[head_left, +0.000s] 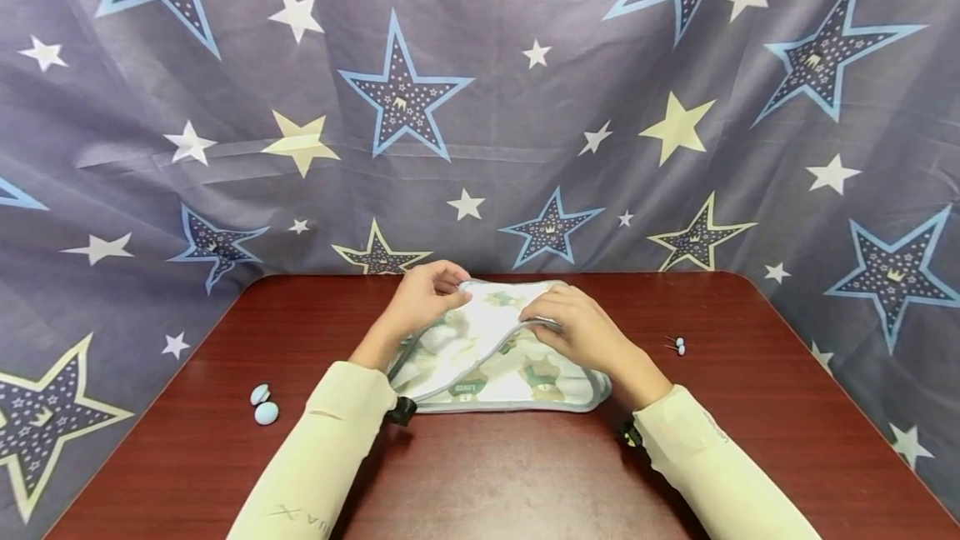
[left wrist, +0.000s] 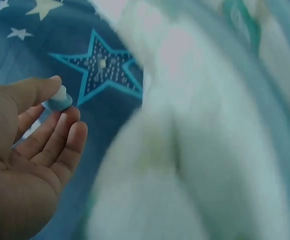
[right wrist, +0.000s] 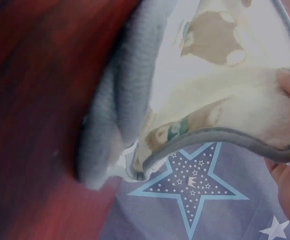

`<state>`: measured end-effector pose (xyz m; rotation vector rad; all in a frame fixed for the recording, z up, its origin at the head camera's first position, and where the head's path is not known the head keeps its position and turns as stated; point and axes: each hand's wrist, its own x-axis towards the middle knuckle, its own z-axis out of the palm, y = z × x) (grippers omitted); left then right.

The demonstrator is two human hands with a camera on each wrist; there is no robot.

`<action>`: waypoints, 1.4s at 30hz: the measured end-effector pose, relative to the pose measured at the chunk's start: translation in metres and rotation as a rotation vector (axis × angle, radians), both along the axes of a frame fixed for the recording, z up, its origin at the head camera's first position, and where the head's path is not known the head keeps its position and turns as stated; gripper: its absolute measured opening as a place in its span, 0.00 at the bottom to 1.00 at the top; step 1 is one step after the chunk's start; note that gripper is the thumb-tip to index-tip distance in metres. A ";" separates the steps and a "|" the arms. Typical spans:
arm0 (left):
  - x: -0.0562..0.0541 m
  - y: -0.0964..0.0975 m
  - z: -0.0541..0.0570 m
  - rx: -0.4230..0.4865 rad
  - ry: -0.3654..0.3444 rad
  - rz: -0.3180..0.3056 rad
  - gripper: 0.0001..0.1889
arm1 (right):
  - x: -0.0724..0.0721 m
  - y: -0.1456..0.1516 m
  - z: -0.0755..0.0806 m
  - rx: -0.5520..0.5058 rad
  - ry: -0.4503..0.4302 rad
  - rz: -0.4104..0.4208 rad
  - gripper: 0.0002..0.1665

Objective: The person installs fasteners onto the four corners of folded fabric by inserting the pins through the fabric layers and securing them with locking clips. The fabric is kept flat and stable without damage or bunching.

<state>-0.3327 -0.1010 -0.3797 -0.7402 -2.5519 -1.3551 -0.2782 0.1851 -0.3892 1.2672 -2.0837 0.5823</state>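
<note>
A white cloth (head_left: 480, 357) with tan bear prints and a grey-blue bound edge lies bunched and partly folded on the table. My left hand (head_left: 429, 298) is at its far left side. In the left wrist view this hand pinches a small light-blue and white mushroom-shaped cap (left wrist: 59, 101) between thumb and fingers, with the cloth (left wrist: 184, 150) hanging blurred beside it. My right hand (head_left: 573, 325) grips the bound edge on the cloth's right side and lifts it. The right wrist view shows the thumb on the inner face of the cloth (right wrist: 244, 110), the other fingers behind it.
Two light-blue caps (head_left: 266, 413) lie on the red-brown table (head_left: 525, 473) at the left. Two pins with light-blue heads (head_left: 680, 347) lie at the right. A grey curtain with stars (head_left: 480, 157) hangs behind the table's far edge.
</note>
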 end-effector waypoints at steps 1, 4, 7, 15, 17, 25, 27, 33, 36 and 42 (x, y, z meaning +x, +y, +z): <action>0.000 0.004 -0.001 0.012 -0.013 -0.003 0.11 | 0.000 0.000 0.000 0.001 -0.003 -0.002 0.11; 0.001 0.016 -0.004 0.053 -0.049 -0.011 0.12 | 0.001 -0.001 0.001 0.004 -0.010 -0.009 0.11; 0.001 0.027 -0.007 0.106 -0.087 -0.034 0.13 | 0.001 -0.001 0.001 0.001 -0.011 -0.011 0.12; 0.000 0.046 -0.017 0.201 -0.155 -0.054 0.13 | 0.000 -0.001 0.001 -0.009 0.008 0.002 0.11; 0.001 0.049 -0.018 0.221 -0.172 -0.065 0.14 | -0.001 -0.001 0.001 -0.013 0.011 0.007 0.12; 0.011 0.059 -0.016 0.301 -0.219 -0.145 0.13 | 0.000 -0.001 0.000 -0.012 0.003 -0.009 0.11; 0.013 0.060 -0.017 0.306 -0.214 -0.152 0.13 | 0.000 -0.001 0.001 -0.014 0.005 -0.014 0.11; 0.014 0.061 -0.017 0.329 -0.207 -0.177 0.14 | 0.000 0.000 0.001 -0.017 0.000 -0.021 0.11; 0.014 0.060 -0.017 0.341 -0.210 -0.197 0.14 | 0.000 0.001 0.001 -0.014 -0.010 -0.026 0.11; 0.014 0.060 -0.019 0.377 -0.193 -0.235 0.14 | 0.000 0.001 0.000 -0.017 -0.018 -0.010 0.11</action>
